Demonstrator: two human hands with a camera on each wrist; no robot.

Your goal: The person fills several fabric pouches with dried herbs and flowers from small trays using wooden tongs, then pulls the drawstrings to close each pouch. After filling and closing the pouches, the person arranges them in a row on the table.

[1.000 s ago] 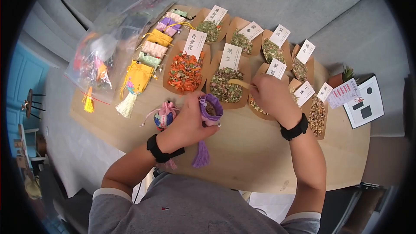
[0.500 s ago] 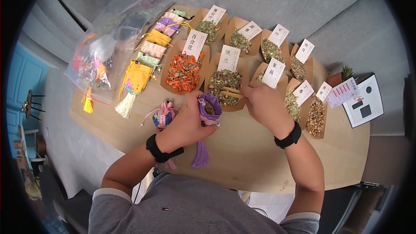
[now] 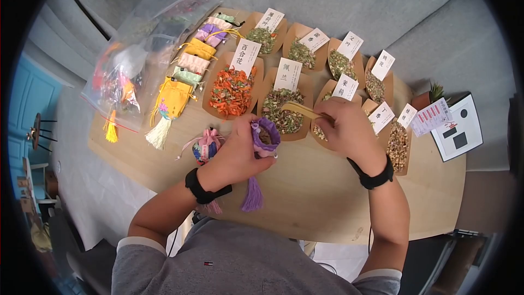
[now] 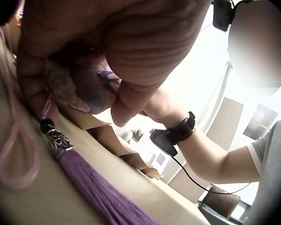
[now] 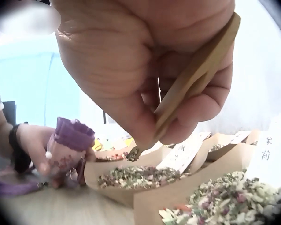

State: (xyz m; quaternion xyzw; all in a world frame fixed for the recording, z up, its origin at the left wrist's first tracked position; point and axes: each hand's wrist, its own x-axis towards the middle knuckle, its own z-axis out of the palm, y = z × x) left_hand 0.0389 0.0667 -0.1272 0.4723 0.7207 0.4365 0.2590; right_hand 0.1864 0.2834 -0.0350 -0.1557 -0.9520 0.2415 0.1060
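Tabletop [image 3: 305, 186] beneath trays [image 3: 307, 88], curtain [image 3: 349, 0] behind.

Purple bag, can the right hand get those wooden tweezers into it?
Probably yes. The purple bag gapes open in the left hand, and nothing seems to be between it and the wooden tweezers in the right hand.

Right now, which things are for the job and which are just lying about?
For the job, it looks like:
purple-topped cloth pouch, in the left hand
pale wooden tweezers, in the right hand
brown paper tray of dried plants

Probably just lying about:
large clear plastic bag
green potted plant
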